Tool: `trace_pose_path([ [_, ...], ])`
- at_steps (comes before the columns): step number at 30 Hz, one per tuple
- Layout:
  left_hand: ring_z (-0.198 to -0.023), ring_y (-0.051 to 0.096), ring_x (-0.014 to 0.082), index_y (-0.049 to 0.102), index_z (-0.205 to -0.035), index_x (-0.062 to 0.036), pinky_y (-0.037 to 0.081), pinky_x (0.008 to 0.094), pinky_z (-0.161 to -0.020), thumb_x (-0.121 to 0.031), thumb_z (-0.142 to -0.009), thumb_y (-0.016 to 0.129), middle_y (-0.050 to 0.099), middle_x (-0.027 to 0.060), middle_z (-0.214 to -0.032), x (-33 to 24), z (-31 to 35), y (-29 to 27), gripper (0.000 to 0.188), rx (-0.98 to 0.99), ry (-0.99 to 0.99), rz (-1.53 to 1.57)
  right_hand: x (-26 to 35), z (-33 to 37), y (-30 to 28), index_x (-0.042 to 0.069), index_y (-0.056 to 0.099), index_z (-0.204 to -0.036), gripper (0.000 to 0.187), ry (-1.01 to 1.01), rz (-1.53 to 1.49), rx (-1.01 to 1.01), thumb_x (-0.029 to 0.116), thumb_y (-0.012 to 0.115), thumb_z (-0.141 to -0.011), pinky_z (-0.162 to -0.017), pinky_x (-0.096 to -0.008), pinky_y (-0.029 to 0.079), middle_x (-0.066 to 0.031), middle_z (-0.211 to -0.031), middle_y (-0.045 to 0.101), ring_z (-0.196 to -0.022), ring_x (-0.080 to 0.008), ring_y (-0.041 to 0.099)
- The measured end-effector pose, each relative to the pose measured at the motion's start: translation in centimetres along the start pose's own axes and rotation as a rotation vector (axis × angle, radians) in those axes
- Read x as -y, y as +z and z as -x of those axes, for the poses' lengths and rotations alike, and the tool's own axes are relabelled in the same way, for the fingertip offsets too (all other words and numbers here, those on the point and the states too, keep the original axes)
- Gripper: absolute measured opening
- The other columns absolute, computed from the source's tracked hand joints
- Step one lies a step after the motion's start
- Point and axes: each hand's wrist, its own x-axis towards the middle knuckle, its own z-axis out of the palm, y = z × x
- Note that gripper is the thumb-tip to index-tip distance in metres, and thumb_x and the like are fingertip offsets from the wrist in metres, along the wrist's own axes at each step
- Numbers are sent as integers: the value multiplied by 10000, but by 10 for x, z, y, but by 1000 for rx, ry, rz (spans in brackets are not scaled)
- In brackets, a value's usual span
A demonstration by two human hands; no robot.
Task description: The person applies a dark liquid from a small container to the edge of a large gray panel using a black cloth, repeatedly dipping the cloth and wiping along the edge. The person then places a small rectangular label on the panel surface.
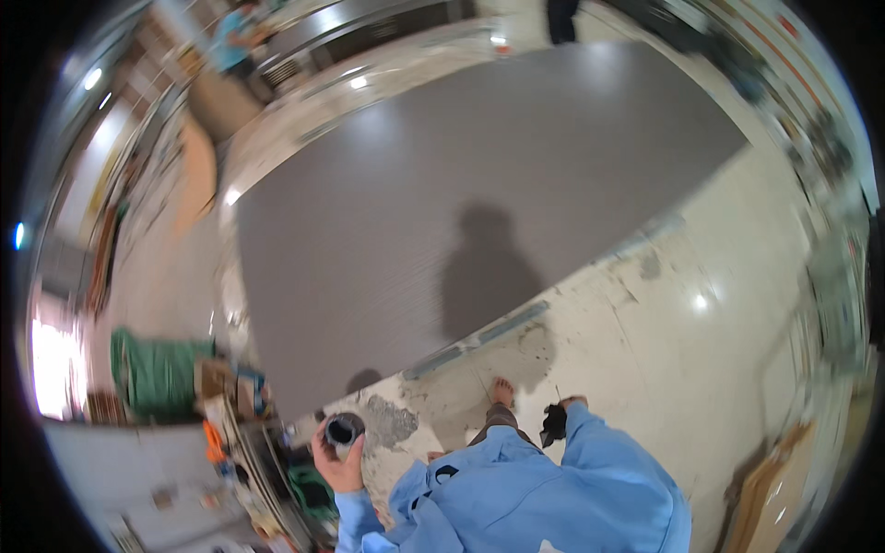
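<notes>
My left hand [338, 468] is closed around a dark, round, hollow thing [345, 429] with a grey rim. It could be a cup or a roll of tape; I cannot tell which. It is held at the near left corner of a large flat grey-brown panel [396, 203]. My right hand [575, 402] shows only in part beyond the light blue sleeve, low at my right side. A crumpled black thing [553, 425] hangs at that hand, and its kind is unclear. My shadow falls across the panel's near edge.
Pale stained floor [682, 304] runs along the panel's near side. A green bag [159, 373] and a cluttered shelf [244, 433] stand at left. Brown boards [774, 488] lean at lower right. A person in blue [235, 46] and another person's dark legs [561, 20] are beyond.
</notes>
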Motion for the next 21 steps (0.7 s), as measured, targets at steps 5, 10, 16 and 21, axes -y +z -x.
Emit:
trace_pose_path([
  [5,-1203,630,216,579,-1333,-26,518,368,-1019,-47,-720,915,648,110,-1308,34,57,-89,699,-184,-84,-59,79,66,64,127,829,-980,273,-237,102,86,298,853,-769,-921,-302,578,-51,-971,803,-914,-203,748],
  [10,-1170,660,228,634,-1290,-70,531,370,-986,-144,-738,913,690,108,-1258,66,105,-173,623,-365,-212,-153,199,137,104,63,823,-975,247,-638,320,94,238,844,-802,-832,-347,603,-107,-930,799,-832,-217,751],
  [16,-1161,635,301,669,-1257,-99,515,412,-989,-177,-702,923,693,105,-1207,127,176,-266,615,-680,-271,-267,305,219,207,52,817,-965,238,-1048,494,292,220,847,-800,-823,-365,588,-96,-899,787,-819,-207,727],
  [21,-1163,602,309,669,-1247,-106,497,429,-1003,-184,-693,919,672,107,-1192,163,216,-333,613,-866,-434,-305,376,280,310,12,790,-974,266,-1150,510,426,232,833,-830,-791,-313,548,-67,-857,763,-830,-136,677],
])
